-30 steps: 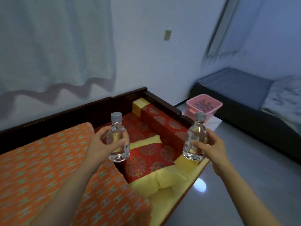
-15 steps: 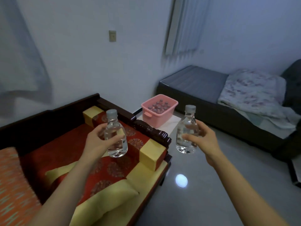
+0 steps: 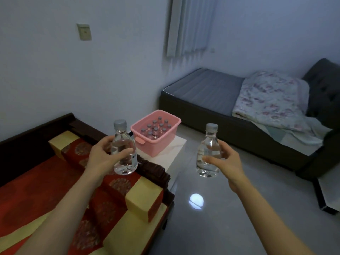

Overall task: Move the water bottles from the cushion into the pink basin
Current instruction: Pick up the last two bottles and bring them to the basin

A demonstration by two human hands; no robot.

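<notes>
one water bottle (image 3: 122, 138) is gripped upright by the left hand (image 3: 103, 159) above the edge of the red cushion (image 3: 36, 181) | a second bottle (image 3: 209, 144) is gripped upright by the right hand (image 3: 227, 163) over open floor (image 3: 211, 232) — well apart from the first | the pink basin (image 3: 162, 145) is set ahead between them on a white desk (image 3: 172, 153) — capped bottles (image 3: 156, 128) stood inside

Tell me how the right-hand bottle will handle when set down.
The bottle looks full of water, so probably heavy for its size. Its smooth wall may be slippery. Tall and narrow, it could tip, though bottles in the basin might prop it.
</notes>
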